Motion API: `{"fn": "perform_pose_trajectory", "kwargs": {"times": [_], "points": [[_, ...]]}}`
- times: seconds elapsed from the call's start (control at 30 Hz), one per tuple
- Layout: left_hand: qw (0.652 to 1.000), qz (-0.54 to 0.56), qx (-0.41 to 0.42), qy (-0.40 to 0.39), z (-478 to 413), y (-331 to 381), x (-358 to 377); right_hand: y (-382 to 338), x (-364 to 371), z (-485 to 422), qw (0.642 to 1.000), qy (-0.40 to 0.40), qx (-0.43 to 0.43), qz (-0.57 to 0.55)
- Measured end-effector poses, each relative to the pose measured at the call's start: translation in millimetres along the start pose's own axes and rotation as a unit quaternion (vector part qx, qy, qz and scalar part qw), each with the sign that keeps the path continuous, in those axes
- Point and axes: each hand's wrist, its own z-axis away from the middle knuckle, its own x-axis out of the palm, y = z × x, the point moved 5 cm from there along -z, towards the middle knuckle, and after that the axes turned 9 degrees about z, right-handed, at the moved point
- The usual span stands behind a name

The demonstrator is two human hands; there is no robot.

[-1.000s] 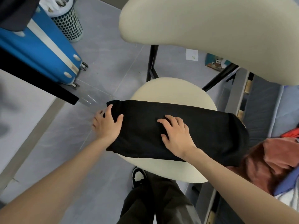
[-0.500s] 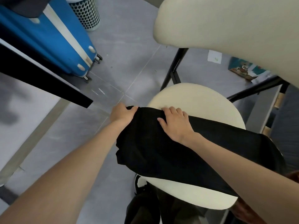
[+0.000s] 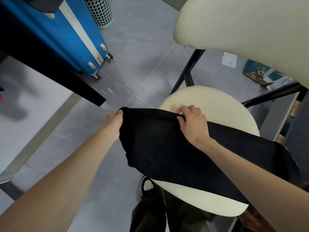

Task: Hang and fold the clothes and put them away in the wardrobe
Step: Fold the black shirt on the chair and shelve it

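A black garment (image 3: pixel 167 148) lies folded lengthwise across the cream round seat of a chair (image 3: pixel 209 101). Its left end hangs off the seat over the floor. My left hand (image 3: pixel 114 120) grips the garment's far left corner, fingers tucked under the cloth. My right hand (image 3: pixel 190 120) pinches the garment's far edge over the seat, thumb on top and fingers curled round the fold.
The chair's cream backrest (image 3: pixel 242 25) fills the upper right on black legs. A blue suitcase (image 3: pixel 66 34) and a perforated bin (image 3: pixel 100 12) stand at the upper left. A black bar (image 3: pixel 50 71) juts in from the left. Papers (image 3: pixel 260 76) lie on the grey floor.
Both hands went from lying flat on the garment to gripping its far edge. The garment's left end has lifted and slid off the seat toward me.
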Motion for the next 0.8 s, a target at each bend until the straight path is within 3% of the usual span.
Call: {"fn": "perform_pose_trajectory", "kwargs": {"times": [0.07,0.1,0.2,0.27,0.37,0.43,0.5,0.63,0.73,0.8], "points": [[0.988,-0.101,0.115,0.025,18.0,6.8,2.1,1.4,-2.6,12.9,0.999,0.037,0.006,-0.024],[0.965,-0.168,0.198,0.049,33.5,12.4,1.9,2.2,-2.5,21.3,0.999,0.048,0.000,-0.025],[0.834,-0.296,0.464,0.033,96.9,15.4,25.2,7.2,5.9,49.7,1.000,0.027,-0.009,-0.007],[0.761,-0.387,0.519,-0.039,131.2,-6.5,57.6,15.6,14.1,66.6,1.000,0.006,0.011,-0.001],[0.683,-0.528,0.495,-0.097,149.9,-56.9,93.0,38.5,24.7,89.5,0.998,-0.014,0.041,0.035],[0.668,-0.570,0.470,-0.087,141.2,-84.7,94.6,66.5,34.5,107.5,0.993,-0.047,0.070,0.082],[0.681,-0.562,0.466,-0.067,131.6,-97.0,88.3,106.0,41.6,127.3,0.982,-0.079,0.136,0.102],[0.681,-0.576,0.450,-0.052,127.3,-102.0,88.4,177.2,39.0,160.5,0.953,-0.110,0.282,0.013],[0.694,-0.574,0.433,-0.041,137.4,-96.3,99.2,200.0,26.0,171.1,0.951,-0.088,0.295,-0.040],[0.671,-0.575,0.465,-0.052,153.8,-91.6,116.9,209.4,10.3,171.4,0.956,-0.028,0.290,-0.025]]}}
